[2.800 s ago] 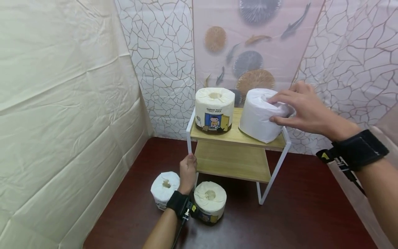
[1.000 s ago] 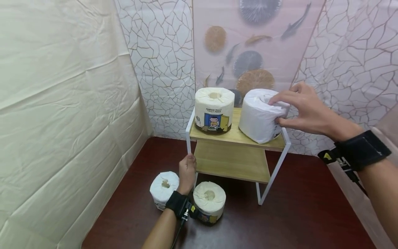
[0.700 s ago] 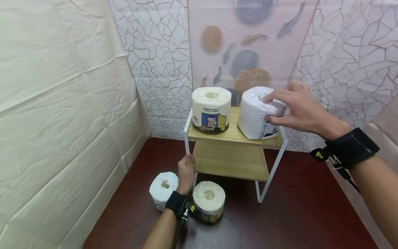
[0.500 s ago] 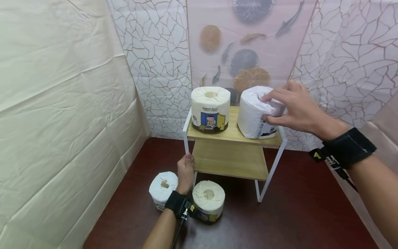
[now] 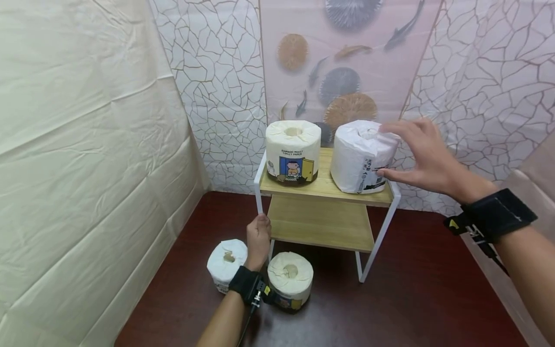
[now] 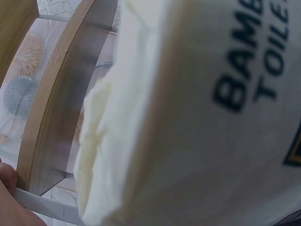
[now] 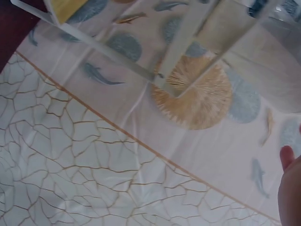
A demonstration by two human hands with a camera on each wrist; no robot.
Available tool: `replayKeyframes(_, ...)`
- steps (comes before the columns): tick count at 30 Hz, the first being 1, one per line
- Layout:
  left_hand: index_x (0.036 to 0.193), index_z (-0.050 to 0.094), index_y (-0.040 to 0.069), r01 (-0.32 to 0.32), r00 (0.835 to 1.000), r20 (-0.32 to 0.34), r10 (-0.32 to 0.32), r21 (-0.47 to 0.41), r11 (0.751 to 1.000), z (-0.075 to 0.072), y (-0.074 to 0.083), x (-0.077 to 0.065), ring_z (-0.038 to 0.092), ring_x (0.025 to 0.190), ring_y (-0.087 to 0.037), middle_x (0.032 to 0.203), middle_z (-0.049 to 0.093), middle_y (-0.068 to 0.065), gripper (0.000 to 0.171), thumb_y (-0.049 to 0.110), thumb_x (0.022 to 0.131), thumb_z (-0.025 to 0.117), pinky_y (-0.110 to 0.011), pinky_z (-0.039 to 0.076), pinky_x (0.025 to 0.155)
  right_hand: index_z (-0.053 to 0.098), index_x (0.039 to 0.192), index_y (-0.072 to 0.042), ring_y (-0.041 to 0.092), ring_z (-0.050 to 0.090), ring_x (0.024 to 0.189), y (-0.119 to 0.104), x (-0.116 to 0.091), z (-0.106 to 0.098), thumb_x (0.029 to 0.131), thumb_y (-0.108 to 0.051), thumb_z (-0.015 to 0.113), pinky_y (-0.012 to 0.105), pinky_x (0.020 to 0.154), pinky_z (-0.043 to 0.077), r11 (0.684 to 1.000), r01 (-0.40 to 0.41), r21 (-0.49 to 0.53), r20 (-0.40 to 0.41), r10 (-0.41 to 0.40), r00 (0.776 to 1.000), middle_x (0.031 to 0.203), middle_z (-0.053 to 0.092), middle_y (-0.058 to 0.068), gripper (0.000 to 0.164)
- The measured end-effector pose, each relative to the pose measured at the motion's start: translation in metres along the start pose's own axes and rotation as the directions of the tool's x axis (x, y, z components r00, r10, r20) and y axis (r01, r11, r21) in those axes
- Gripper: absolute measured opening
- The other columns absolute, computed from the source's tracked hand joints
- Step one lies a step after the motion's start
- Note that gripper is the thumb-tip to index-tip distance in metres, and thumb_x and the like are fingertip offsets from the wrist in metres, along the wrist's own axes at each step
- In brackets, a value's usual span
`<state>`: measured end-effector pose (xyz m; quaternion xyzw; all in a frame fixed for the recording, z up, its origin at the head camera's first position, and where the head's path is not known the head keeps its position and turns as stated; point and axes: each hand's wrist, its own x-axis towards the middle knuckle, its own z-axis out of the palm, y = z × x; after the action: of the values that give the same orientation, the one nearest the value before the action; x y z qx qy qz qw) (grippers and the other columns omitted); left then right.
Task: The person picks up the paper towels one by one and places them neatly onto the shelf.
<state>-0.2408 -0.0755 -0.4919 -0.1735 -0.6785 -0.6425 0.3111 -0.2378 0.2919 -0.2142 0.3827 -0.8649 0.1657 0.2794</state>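
Observation:
A two-tier wooden shelf (image 5: 318,221) with a white metal frame carries two wrapped toilet paper rolls on its top board. My left hand (image 5: 258,238) grips the frame's front left leg, below the top board. On the right half stands a white toilet paper roll (image 5: 349,161) with black print, upright on the board. My right hand (image 5: 427,159) is at its right side, fingers over the top edge and thumb by the front, spread apart. In the right wrist view a fingertip (image 7: 287,155) shows away from the roll. To the left is a cream toilet paper roll (image 5: 277,152) with a cartoon print.
On the dark red tabletop (image 5: 347,313), a white roll (image 5: 222,267) and a cream roll (image 5: 291,286) stand on either side of my left wrist. The cream one looms large in the left wrist view. Cream cloth (image 5: 104,159) hangs at the left, patterned cloth behind.
The white roll on the shelf has turned, bringing its black print to the front, and stands straighter. My right hand has let go of it and drawn back right. The left hand keeps its grip.

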Motion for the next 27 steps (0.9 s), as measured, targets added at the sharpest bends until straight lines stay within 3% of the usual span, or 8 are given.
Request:
replayKeyframes(7,0.077,0.042,0.007,-0.005,1.0,-0.003,0.005,-0.005,1.0,0.0,0.001,0.0,0.025,0.05,-0.007,0.06,0.029,0.006,0.05,0.036,0.116,0.032,-0.025,0.024,0.047,0.06,0.144,-0.011,0.047,0.043,0.128,0.004,-0.005,0.007,0.067,-0.018,0.091,0.065,0.11,0.02,0.999,0.019,0.037,-0.01,-0.019,1.0,0.139,0.065,0.021,0.083)
replayKeyframes(17,0.079,0.043,0.003,-0.002,1.0,-0.005,0.002,0.001,1.0,-0.001,0.001,-0.002,0.026,0.049,-0.008,0.06,0.031,0.005,0.048,0.03,0.117,0.031,-0.025,0.025,0.046,0.062,0.143,-0.014,0.039,0.045,0.116,0.003,0.001,0.007,0.074,-0.013,0.081,0.064,0.1,0.023,0.995,0.085,0.045,-0.034,-0.084,0.996,0.127,0.07,0.018,0.072)
replayKeyframes(27,0.076,0.041,0.007,0.017,1.0,0.004,-0.017,-0.005,1.0,-0.002,0.002,-0.001,0.026,0.049,-0.006,0.06,0.03,0.008,0.054,0.044,0.115,0.032,-0.024,0.023,0.045,0.066,0.125,-0.008,0.039,0.047,0.11,0.002,0.012,0.0,0.07,-0.013,0.085,0.06,0.091,0.027,0.994,0.099,0.051,0.011,-0.1,0.995,0.116,0.071,0.021,0.059)
